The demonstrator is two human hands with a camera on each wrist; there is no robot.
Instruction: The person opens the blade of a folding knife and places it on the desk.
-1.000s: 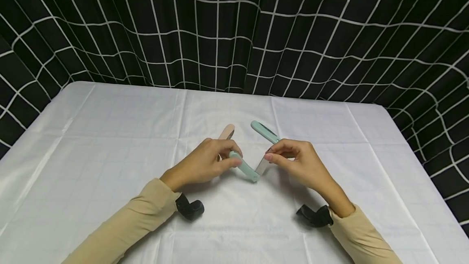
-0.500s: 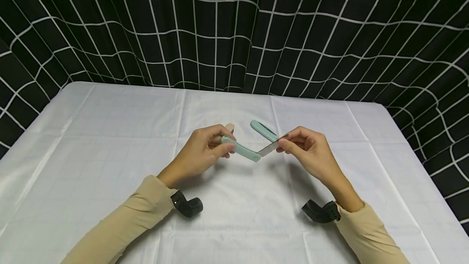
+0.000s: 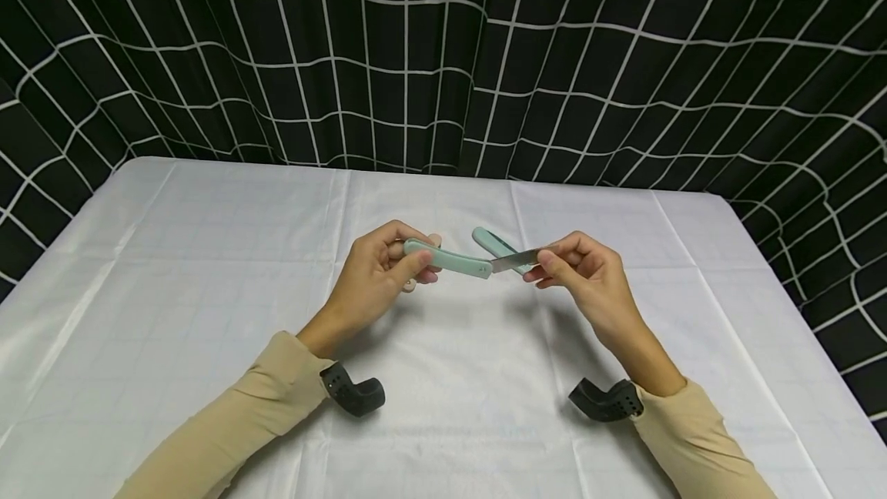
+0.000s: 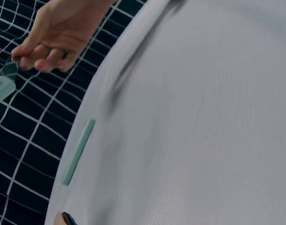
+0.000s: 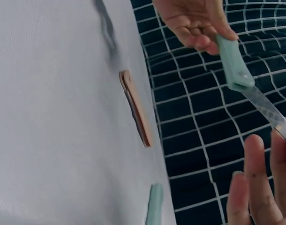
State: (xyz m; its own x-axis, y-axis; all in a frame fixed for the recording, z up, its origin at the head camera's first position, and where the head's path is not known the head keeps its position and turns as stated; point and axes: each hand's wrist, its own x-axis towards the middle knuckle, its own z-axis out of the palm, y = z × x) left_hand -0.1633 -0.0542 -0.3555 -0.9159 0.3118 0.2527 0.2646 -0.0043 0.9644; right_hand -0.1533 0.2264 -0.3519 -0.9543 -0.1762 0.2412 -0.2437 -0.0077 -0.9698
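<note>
The left hand (image 3: pixel 374 268) pinches the handle (image 3: pixel 453 261) of a mint-green folding razor (image 3: pixel 471 266) while the right hand (image 3: pixel 587 272) pinches its blade (image 3: pixel 514 260) near the tip, probably to steady both halves about the hinge (image 3: pixel 484 269). The razor is held above the white-covered worktop (image 3: pixel 229 252), where a second mint razor (image 4: pixel 78 152) and a pink razor (image 5: pixel 138 108) lie just beyond.

Green handle (image 3: pixel 453 259), swung from half past ten to half past nine. Blade (image 3: pixel 511 261), swung from one o'clock to between two and three; now crosses before the second green knife (image 3: pixel 494 246). Left hand (image 3: pixel 374 266) and right hand (image 3: pixel 592 274): shifted toward twelve, wider apart.
</note>
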